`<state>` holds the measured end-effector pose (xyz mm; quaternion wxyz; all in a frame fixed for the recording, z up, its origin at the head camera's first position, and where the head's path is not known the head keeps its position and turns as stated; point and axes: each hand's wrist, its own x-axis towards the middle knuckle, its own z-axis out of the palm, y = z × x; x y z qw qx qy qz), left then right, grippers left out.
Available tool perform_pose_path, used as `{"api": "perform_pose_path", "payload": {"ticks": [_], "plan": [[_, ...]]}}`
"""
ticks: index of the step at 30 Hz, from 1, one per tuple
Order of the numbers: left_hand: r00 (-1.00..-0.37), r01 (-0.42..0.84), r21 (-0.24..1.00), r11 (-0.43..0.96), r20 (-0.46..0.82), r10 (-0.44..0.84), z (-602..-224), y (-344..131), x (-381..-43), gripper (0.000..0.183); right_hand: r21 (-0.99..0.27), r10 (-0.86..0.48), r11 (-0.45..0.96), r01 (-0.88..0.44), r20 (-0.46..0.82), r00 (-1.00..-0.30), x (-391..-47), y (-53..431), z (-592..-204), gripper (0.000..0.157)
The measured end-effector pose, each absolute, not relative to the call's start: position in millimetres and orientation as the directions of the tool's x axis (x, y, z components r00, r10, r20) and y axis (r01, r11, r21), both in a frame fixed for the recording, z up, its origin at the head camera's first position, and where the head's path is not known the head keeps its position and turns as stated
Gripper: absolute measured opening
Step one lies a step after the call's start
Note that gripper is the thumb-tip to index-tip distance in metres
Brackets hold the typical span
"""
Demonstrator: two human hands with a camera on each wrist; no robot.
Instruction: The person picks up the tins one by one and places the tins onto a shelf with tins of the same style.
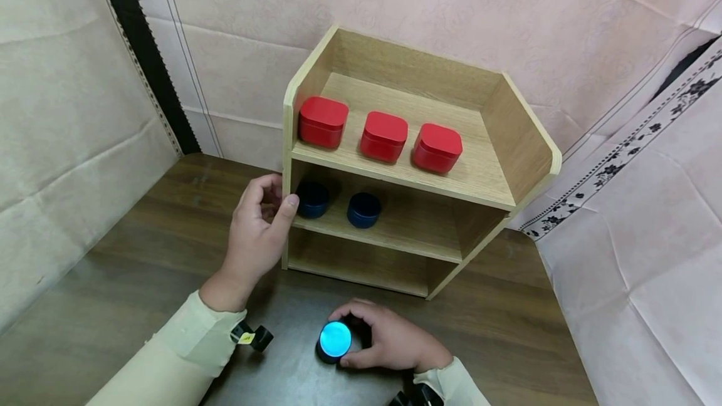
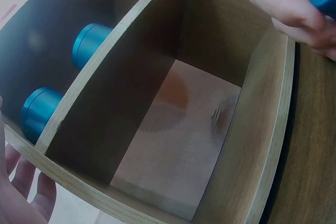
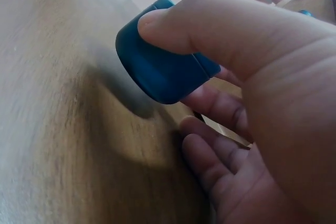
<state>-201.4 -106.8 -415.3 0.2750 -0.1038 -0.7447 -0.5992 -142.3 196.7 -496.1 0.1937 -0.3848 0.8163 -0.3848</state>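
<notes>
My left hand [image 1: 258,224] grips the left side panel of a small wooden shelf [image 1: 372,171], thumb at the front edge and fingers on the outer side. Between thumb and fingers of my right hand [image 1: 389,338] is a round blue tin [image 1: 335,339], its lid shining bright, close over the table in front of the shelf. The right wrist view shows the thumb pressed against the side of this tin [image 3: 157,69]. On the middle level stand two more round blue tins, one [image 1: 313,199] by the left panel and one [image 1: 363,210] to its right.
Three red rounded tins, left [image 1: 323,122], middle [image 1: 384,137] and right [image 1: 437,148], stand in a row on the top level. The bottom level [image 2: 163,140] shows bare wood. Pale cloth [image 1: 429,11] hangs behind and beside the wooden table [image 1: 507,331].
</notes>
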Motion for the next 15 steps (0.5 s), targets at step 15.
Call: {"api": "perform_pose_path", "payload": {"ticks": [15], "plan": [[-0.825, 0.486, 0.836, 0.257, 0.535, -0.181, -415, -107, -201, 0.038, -0.791, -0.747, 0.444, -0.421, -0.067, -0.661, -140, 197, -482, 0.058]]}}
